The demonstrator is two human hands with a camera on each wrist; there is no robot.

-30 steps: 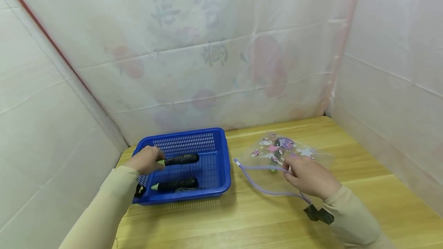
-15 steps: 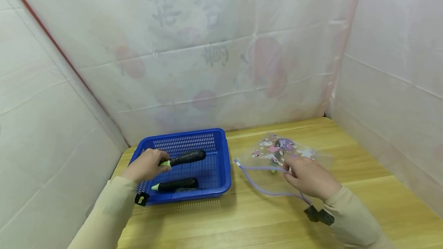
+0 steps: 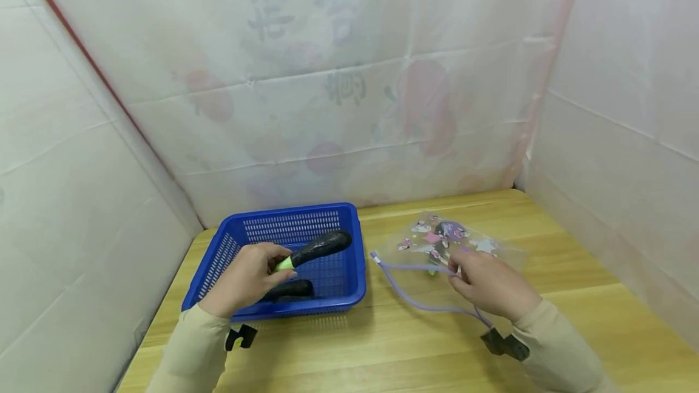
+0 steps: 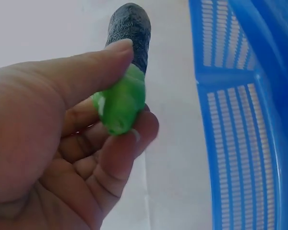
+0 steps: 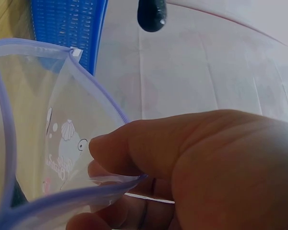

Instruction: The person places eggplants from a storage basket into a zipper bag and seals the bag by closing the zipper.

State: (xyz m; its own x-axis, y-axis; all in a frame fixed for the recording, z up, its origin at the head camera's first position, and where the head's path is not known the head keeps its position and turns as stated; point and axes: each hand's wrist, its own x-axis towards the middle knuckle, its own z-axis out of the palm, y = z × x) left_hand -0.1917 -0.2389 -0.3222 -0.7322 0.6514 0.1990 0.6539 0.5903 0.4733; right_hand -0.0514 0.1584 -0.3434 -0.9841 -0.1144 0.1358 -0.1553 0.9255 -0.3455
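Note:
My left hand (image 3: 248,275) pinches a dark eggplant (image 3: 322,246) by its pale green end, thumb on one side and fingers on the other. The eggplant is held over the blue basket (image 3: 360,259), its dark tip slanting up to the right. Inside the basket lies another dark eggplant (image 3: 295,288), partly hidden by the left hand and the near wall. On the right, my right hand (image 3: 491,281) grips the edge of a clear printed zip bag (image 5: 62,143). The bag's lilac zip mouth (image 3: 415,303) gapes. Something green (image 3: 432,270) shows through the plastic.
The basket and bag rest on a yellow wood-grain table (image 3: 349,356). Pale printed cloth (image 3: 349,108) rises behind it, with white sheets (image 3: 622,138) at both sides. A black wrist mount (image 3: 240,338) sits below the left hand, near the basket's front wall.
My left hand has moved to the right and nearer with the eggplant, raising it from inside the basket and tilting its tip upward. The right hand and bag stay almost in place.

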